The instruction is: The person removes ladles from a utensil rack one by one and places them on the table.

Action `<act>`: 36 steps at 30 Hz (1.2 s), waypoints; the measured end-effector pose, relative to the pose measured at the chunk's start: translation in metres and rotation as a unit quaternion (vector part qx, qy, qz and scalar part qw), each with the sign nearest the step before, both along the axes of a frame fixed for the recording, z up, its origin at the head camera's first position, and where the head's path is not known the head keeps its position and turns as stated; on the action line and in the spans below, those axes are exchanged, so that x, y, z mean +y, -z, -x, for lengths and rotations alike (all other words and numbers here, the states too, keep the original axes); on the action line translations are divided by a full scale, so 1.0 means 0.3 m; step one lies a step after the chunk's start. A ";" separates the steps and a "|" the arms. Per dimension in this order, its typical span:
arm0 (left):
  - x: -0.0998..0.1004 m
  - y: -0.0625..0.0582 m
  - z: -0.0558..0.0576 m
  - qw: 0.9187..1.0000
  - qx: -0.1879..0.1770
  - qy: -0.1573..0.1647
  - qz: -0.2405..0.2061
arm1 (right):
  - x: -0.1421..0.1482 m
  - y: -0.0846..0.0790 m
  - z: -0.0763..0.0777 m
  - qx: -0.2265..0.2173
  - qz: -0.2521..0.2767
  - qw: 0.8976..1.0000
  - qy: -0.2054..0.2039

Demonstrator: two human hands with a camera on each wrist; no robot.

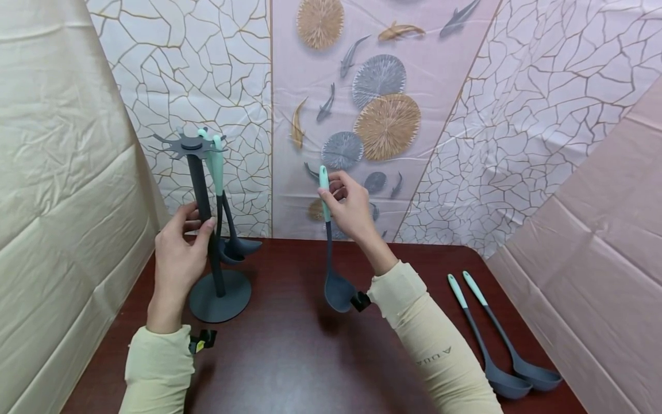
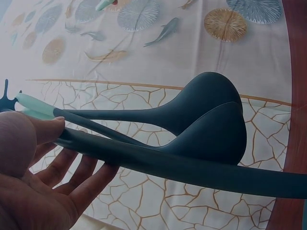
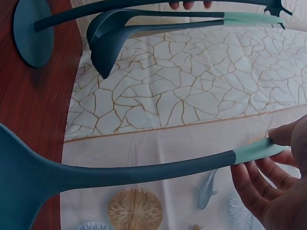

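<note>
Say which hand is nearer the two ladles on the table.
Right. The right hand holds another ladle, left of the two ladles; the left hand grips the stand, farther left.

Matt plastic-looking ladle (image 1: 338, 292), glossy table (image 1: 289, 362)

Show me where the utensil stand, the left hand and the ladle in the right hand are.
Utensil stand (image 1: 199, 184): head view, upper part of its pole.
Left hand (image 1: 178, 252): head view, middle of the hand.
Held ladle (image 3: 139, 176): right wrist view, on its dark shaft.
</note>
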State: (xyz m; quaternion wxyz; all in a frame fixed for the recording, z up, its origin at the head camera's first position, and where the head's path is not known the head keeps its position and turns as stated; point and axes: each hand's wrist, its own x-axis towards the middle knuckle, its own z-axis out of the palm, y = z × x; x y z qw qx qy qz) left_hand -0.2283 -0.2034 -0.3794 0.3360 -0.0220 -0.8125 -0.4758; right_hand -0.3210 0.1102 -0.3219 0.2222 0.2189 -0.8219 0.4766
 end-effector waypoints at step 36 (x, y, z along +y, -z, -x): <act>0.001 0.002 0.000 1.000 0.003 -0.001 -0.003 | 0.154 0.077 0.034 -0.030 -0.036 0.998 0.044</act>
